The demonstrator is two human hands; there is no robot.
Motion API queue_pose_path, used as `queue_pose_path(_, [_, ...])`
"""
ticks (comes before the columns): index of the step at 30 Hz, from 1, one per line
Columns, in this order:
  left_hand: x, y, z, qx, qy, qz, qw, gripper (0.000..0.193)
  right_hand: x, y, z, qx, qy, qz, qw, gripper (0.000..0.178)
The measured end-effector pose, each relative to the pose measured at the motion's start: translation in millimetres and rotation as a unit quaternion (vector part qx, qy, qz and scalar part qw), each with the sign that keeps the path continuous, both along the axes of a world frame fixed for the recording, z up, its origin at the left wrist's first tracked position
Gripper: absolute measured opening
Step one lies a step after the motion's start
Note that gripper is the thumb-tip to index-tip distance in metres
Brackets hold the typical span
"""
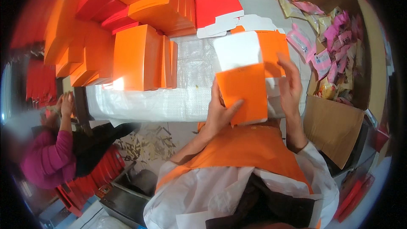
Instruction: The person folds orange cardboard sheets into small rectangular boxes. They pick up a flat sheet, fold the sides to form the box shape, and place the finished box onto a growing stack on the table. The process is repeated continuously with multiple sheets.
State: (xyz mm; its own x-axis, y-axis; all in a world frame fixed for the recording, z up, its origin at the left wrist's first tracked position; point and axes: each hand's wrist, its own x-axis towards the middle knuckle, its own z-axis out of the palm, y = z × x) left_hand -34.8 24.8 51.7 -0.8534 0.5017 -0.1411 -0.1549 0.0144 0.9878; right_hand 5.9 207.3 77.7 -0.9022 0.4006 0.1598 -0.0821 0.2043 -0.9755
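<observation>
In front of me, over the near edge of the table, my left hand (pixel 221 109) grips an orange carton (pixel 243 91), with the thumb across its front and the fingers behind. A white inner panel (pixel 237 51) stands up from the far end of the carton. My right hand (pixel 291 85) is raised to the right of the carton, its fingers stretched out and apart. Its fingertips overlap a flat orange carton blank (pixel 274 46) with white flaps; whether they touch it I cannot tell. Nothing shows in this right hand.
Stacked orange boxes (pixel 136 59) fill the table's left side, on a white woven sheet (pixel 190 97). Red carton blanks (pixel 217 2) lie at the back. At right, a cardboard box (pixel 360 89) holds many wrapped packets (pixel 339 55). A person in a purple top (pixel 48 157) works at left.
</observation>
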Motion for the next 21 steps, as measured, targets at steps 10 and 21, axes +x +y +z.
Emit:
queue_pose_path(10, [7, -12, -21, 0.058, 0.036, -0.077, 0.995, 0.073, -12, -6, -26, 0.050, 0.011, 0.090, 0.995, 0.014])
queue_pose_path(21, [-12, -3, -29, 0.006, 0.122, -0.001, 0.992, 0.023, -2, -17, -51, -0.122, 0.005, 0.052, 0.991, 0.012])
